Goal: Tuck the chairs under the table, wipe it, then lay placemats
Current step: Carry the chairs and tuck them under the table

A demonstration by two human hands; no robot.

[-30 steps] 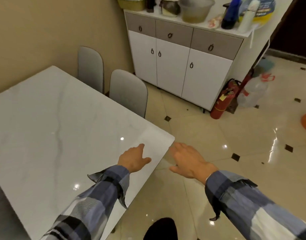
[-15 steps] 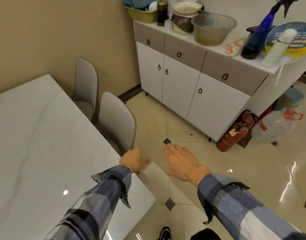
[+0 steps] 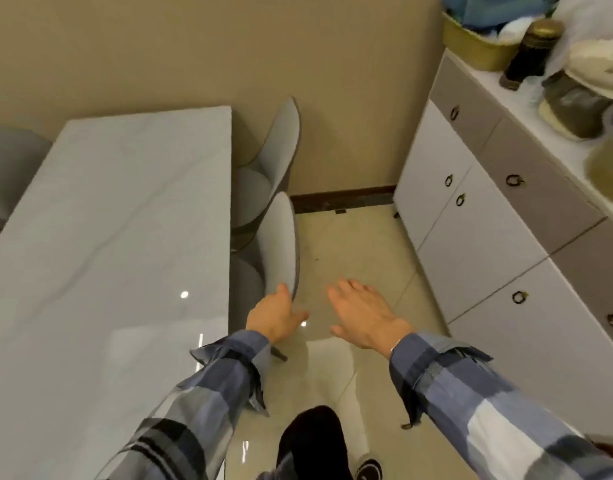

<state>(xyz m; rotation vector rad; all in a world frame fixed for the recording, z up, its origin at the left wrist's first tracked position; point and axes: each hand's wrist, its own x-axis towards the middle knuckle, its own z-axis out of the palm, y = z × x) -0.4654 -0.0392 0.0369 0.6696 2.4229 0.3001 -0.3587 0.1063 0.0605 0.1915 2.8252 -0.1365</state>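
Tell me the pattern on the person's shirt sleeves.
Blue, grey and white plaid sleeves, clearest in the head view.

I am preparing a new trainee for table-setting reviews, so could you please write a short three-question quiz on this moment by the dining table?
1. True or false: the near chair on the right side of the table is fully tucked under, with no seat showing.
2. Which hand is at the near chair's backrest? A. the left hand B. the right hand C. both
3. Fill in: the right hand holds ____.

Key
1. False: part of the seat shows beside the table edge.
2. A: the left hand reaches the backrest edge, though firm contact is hard to tell; the right hand hangs over the floor.
3. Nothing; its fingers are spread.
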